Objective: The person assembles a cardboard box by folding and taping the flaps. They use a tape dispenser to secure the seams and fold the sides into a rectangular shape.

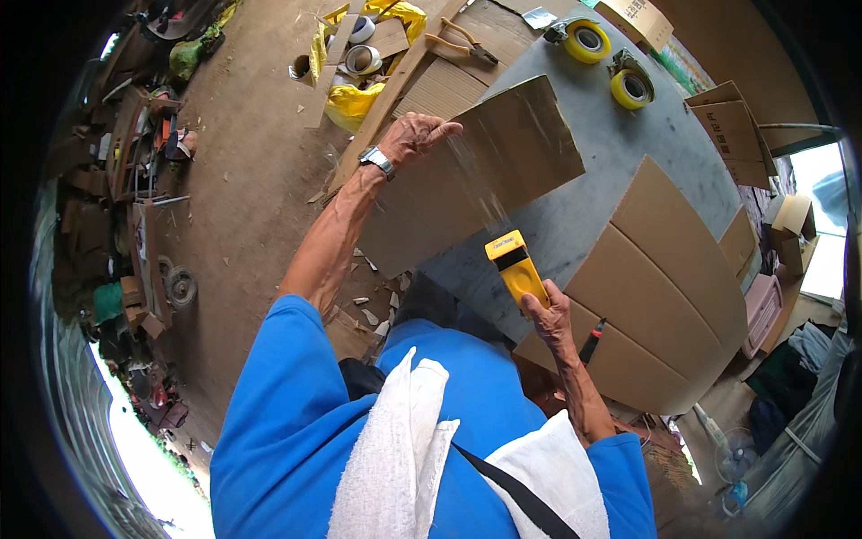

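Observation:
My left hand (417, 136), with a watch on its wrist, is closed at the upper left edge of a brown cardboard sheet (521, 139), its thumb stretched along the top. A crease runs across the sheet, which is raised over the grey tabletop (570, 220). My right hand (550, 314) grips a yellow and black tape dispenser (512, 262) near the sheet's lower edge. From the dispenser a clear strip of tape (480, 193) runs over the cardboard toward my left thumb. A red and black handled tool (592, 341) lies by my right wrist on a larger creased cardboard piece (660, 287).
Two yellow-rimmed tape rolls (586, 41) in holders lie at the table's far end. Pliers (462, 43) rest on cardboard near a wooden beam (395, 94). Left of it are white tape rolls (363, 60) and yellow bags (352, 103). Boxes (732, 130) stand at right.

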The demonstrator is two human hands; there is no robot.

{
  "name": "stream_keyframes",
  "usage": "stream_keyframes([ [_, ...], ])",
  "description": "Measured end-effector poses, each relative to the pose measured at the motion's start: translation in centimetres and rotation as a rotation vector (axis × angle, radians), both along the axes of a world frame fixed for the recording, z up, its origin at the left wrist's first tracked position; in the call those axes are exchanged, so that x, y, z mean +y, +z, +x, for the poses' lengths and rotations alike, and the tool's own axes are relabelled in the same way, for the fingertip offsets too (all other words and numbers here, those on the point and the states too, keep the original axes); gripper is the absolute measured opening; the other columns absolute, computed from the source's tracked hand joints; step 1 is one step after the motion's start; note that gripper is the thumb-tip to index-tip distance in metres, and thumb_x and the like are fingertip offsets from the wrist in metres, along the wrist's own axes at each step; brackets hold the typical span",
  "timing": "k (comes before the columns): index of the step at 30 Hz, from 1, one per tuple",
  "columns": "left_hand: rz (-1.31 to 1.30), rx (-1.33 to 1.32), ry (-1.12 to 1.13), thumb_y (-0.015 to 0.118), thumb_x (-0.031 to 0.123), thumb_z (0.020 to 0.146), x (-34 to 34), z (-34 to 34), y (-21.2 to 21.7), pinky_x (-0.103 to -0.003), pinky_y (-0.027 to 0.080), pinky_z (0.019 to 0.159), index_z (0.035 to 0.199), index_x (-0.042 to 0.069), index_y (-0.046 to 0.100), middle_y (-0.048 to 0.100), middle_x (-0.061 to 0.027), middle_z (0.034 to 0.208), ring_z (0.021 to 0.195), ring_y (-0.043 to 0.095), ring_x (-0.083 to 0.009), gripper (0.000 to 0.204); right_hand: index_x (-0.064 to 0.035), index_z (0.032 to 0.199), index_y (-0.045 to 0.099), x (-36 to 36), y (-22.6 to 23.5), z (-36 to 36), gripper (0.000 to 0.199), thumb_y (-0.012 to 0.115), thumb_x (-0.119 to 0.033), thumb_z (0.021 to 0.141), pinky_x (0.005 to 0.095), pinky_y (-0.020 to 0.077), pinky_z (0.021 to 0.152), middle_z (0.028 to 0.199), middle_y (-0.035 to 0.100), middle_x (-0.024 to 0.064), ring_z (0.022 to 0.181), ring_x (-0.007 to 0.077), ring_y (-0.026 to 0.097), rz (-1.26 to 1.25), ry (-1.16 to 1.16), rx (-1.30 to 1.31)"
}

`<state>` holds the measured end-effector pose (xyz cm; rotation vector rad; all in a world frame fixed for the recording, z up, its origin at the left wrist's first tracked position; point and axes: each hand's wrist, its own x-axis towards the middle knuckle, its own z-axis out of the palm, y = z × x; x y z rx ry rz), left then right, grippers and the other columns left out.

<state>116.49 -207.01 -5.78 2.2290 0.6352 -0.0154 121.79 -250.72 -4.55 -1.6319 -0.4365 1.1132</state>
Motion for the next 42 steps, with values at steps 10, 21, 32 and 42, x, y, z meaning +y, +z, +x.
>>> stream_keyframes([
  [10, -0.121, -0.001, 0.030, 0.059, 0.050, 0.098, 2.9, 0.3, 0.3, -0.031, 0.053, 0.073, 0.107, 0.006, 0.076, 0.076, -0.0083, 0.088, 0.079, 0.065, -0.0113, 0.047, -0.0047, 0.091, 0.059, 3.0, -2.9, 0.5, 0.037, 0.074, -0.038, 0.091, 0.0231, 0.0440, 0.056, 0.072, 0.059, -0.0015, 0.065, 0.0053, 0.054, -0.037, -0.007, -0.015],
  [21, -0.442, 0.247, -0.011, 0.047, 0.065, 0.098, 12.1, 2.8, -4.7, -0.030, 0.044, 0.067, 0.082, 0.001, 0.067, 0.056, 0.0031, 0.072, 0.073, 0.049, -0.0089, 0.069, -0.0026, 0.091, 0.059, 11.7, -4.3, 2.9, 0.043, 0.077, -0.041, 0.087, 0.0249, 0.0466, 0.056, 0.074, 0.063, 0.0021, 0.065, 0.0080, 0.058, 0.130, 0.093, 0.060],
  [32, -0.443, 0.014, -0.097, 0.060, 0.041, 0.099, -8.0, 5.3, -11.3, -0.030, 0.053, 0.080, 0.114, 0.004, 0.072, 0.070, -0.0071, 0.103, 0.092, 0.064, -0.0159, 0.041, -0.0027, 0.091, 0.059, -1.5, -0.1, 0.2, 0.050, 0.073, -0.050, 0.087, 0.0253, 0.0463, 0.056, 0.072, 0.063, 0.0019, 0.062, 0.0076, 0.057, -0.117, -0.073, -0.014],
  [42, 0.002, -0.084, -0.539, 0.068, 0.026, 0.087, -17.5, -4.0, -0.4, -0.046, 0.036, 0.114, 0.151, 0.013, 0.036, 0.040, -0.0264, 0.150, 0.140, 0.038, -0.0413, 0.073, -0.0051, 0.093, 0.060, -1.9, -3.7, 0.3, 0.040, 0.073, -0.042, 0.089, 0.0242, 0.0441, 0.056, 0.074, 0.060, -0.0001, 0.064, 0.0072, 0.055, 0.031, -0.069, 0.033],
])
